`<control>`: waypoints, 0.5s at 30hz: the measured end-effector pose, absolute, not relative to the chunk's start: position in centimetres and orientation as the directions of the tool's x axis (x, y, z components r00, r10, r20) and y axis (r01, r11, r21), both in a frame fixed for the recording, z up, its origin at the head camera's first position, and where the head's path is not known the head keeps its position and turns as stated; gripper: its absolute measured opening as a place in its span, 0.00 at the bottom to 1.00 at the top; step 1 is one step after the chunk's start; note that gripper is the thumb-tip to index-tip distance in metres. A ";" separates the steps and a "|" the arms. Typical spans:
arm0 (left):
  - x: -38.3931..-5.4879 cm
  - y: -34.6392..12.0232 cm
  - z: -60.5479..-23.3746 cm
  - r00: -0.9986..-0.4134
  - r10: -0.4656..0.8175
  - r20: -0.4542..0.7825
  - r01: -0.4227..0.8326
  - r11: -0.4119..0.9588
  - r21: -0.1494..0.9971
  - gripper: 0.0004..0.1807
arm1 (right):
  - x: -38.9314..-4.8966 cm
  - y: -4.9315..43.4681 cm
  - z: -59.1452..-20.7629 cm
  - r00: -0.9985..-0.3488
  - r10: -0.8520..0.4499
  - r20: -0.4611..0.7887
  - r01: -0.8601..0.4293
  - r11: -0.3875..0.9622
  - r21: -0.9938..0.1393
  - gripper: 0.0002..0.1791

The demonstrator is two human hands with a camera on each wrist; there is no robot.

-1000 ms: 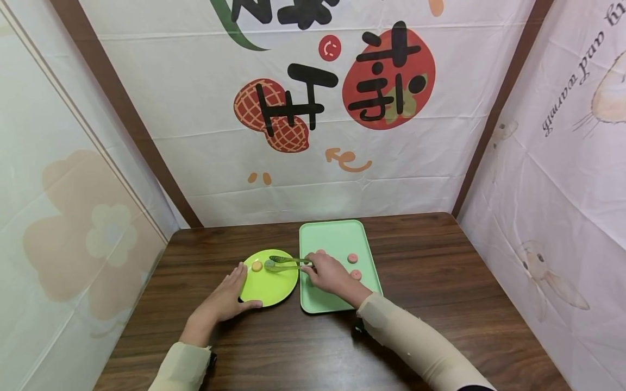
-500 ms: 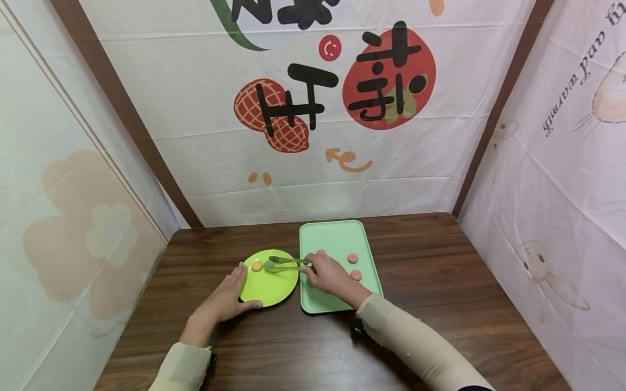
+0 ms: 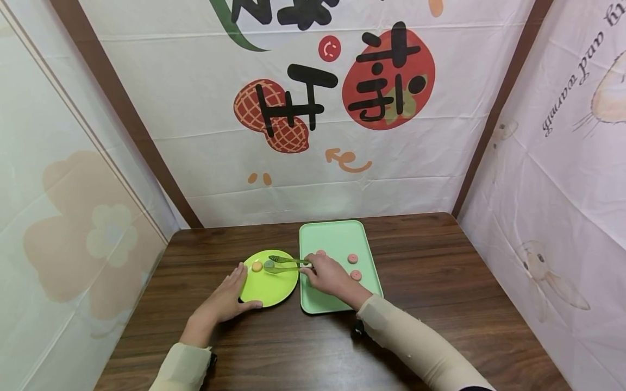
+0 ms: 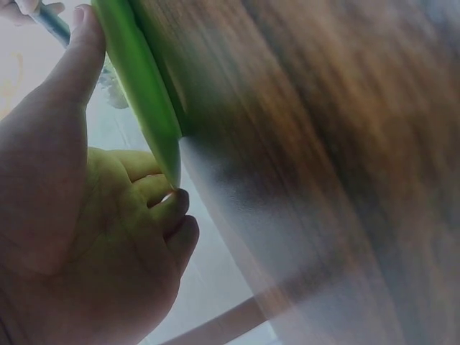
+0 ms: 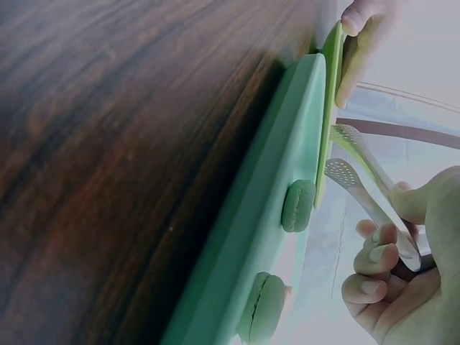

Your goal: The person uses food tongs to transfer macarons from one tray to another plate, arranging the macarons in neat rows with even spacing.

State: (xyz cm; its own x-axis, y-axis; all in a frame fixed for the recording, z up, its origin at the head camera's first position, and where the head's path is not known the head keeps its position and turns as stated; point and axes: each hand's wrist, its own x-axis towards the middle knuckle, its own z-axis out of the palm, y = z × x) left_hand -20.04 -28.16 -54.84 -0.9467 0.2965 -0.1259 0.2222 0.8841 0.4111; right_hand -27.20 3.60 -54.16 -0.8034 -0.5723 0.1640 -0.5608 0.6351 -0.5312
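- Your left hand (image 3: 226,296) touches the left and near rim of the round, glossy yellow-green plate (image 3: 271,288), its fingers stretched along the edge and the thumb apart from them.
- Your right hand (image 3: 329,274) reaches across the tray from the right, its fingers clamped on the slim green tongs (image 3: 283,269), whose perforated, rounded heads stand apart over the plate.
- On the plate, toward its far side, the small round grey-green piece (image 3: 269,263) sits at the tongs' heads; you cannot tell whether they grip it.
- Just left of that lies the small round orange piece (image 3: 257,266), near your left fingertips.
- Right beside the plate is the rectangular mint-green tray (image 3: 330,233) with a raised rim.
- On the tray you have three round pink pieces: two right of your hand, and one just beyond it, partly hidden.
- Plate and tray rest on the dark brown wood-grain tabletop (image 3: 415,260).
- Behind it hangs a white printed cloth (image 3: 205,163) with red shapes and black characters.
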 end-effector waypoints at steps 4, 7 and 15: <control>-20.1 -28.1 -54.8 -0.947 0.292 -0.132 0.215 0.884 0.414 0.68 | -26.9 3.9 -54.0 -0.812 -0.557 0.174 -0.553 0.638 -0.535 0.12; -20.1 -28.1 -54.8 -0.947 0.292 -0.131 0.214 0.883 0.417 0.68 | -26.7 4.3 -53.8 -0.817 -0.544 0.190 -0.554 0.651 -0.519 0.12; -20.1 -28.2 -55.0 -0.949 0.281 -0.142 0.200 0.886 0.419 0.68 | -26.1 5.8 -53.2 -0.816 -0.526 0.238 -0.562 0.628 -0.539 0.12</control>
